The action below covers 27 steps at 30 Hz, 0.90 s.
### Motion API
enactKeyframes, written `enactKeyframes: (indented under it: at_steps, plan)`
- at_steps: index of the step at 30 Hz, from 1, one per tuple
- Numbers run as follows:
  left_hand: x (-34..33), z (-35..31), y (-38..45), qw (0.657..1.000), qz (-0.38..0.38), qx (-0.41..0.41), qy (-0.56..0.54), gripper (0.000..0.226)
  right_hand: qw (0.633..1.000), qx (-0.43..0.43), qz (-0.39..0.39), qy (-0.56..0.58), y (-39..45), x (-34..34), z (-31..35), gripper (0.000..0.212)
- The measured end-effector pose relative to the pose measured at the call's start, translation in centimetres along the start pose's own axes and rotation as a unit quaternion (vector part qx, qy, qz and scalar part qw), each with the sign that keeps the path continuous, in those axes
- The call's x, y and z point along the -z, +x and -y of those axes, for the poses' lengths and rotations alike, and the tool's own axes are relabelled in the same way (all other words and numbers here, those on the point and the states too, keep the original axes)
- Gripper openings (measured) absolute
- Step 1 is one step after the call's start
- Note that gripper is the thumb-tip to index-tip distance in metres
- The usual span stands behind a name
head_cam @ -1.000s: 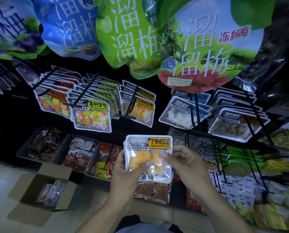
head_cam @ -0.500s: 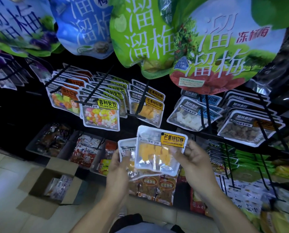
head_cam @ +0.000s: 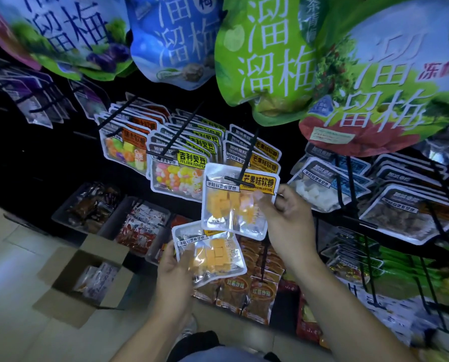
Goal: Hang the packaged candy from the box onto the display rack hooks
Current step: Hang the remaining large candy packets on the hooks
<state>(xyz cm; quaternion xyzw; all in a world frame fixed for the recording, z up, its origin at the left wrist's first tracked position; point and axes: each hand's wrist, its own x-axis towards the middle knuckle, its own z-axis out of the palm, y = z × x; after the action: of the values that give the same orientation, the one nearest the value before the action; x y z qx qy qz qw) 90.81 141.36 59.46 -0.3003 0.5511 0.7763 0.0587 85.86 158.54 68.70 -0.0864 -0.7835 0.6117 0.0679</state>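
Observation:
My right hand [head_cam: 286, 212] pinches the right edge of a clear mango candy pack [head_cam: 228, 202] with a yellow label. Its top sits at the tip of a black rack hook [head_cam: 246, 163], in front of several matching packs. Whether the hook passes through the pack's hole I cannot tell. Lower down, my left hand [head_cam: 173, 267] grips another mango candy pack [head_cam: 213, 254] by its left side. The open cardboard box [head_cam: 69, 283] stands on the floor at lower left with a few packs inside.
Neighbouring hooks carry jelly bean packs [head_cam: 176, 173] to the left and white and brown candy packs [head_cam: 322, 186] to the right. Large plum bags [head_cam: 265, 61] hang overhead. Trays of snacks [head_cam: 139, 228] line the shelf below. Pale floor tiles lie at left.
My right hand lifted one mango pack off the stack and raised it to the hook tip. My left hand stayed low with the other pack. The view moved closer to the rack.

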Motion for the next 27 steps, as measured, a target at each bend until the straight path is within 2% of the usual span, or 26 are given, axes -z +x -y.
enactKeyframes:
  at_steps: [4, 10, 13, 17, 19, 21, 23, 25, 27]
  plan:
    - [0.9, 0.0, 0.4, 1.000, 0.004, 0.005, -0.008, 0.020, 1.000, 0.002, -0.022, 0.006, -0.2, 0.0, 0.2, 0.013]
    - [1.1, -0.1, 0.7, 1.000, 0.000, 0.000, -0.031, 0.019, 0.998, 0.021, -0.060, -0.021, 1.2, -0.6, -0.2, 0.019]
    - [1.2, -0.3, 0.8, 0.999, 0.016, 0.003, -0.033, 0.018, 0.995, 0.014, -0.095, -0.025, 2.6, -0.9, -1.2, 0.009]
    - [1.5, -1.2, 0.6, 0.999, 0.037, -0.006, -0.030, 0.015, 0.986, 0.002, -0.169, -0.007, 1.7, -0.8, -2.7, 0.023]
    - [1.4, -1.9, 0.4, 0.998, 0.053, -0.012, -0.026, 0.016, 0.992, -0.039, -0.118, -0.035, 0.3, -1.0, -3.3, 0.023]
    - [1.0, -2.4, 0.2, 0.997, 0.078, -0.012, -0.024, 0.016, 0.992, -0.100, 0.006, -0.074, -1.3, -1.4, -3.4, 0.024]
    - [0.5, -3.0, -0.3, 0.994, 0.103, -0.016, -0.020, 0.017, 0.987, -0.119, 0.093, -0.051, -2.6, -1.8, -3.2, 0.022]
    - [0.1, -3.7, -0.7, 0.991, 0.126, -0.035, -0.013, 0.018, 0.991, -0.093, 0.089, -0.024, -3.2, -1.9, -2.5, 0.020]
    - [-0.3, -4.4, -0.8, 0.987, 0.146, -0.071, -0.007, 0.017, 0.997, -0.065, 0.045, 0.005, -3.2, -1.6, -1.4, 0.023]
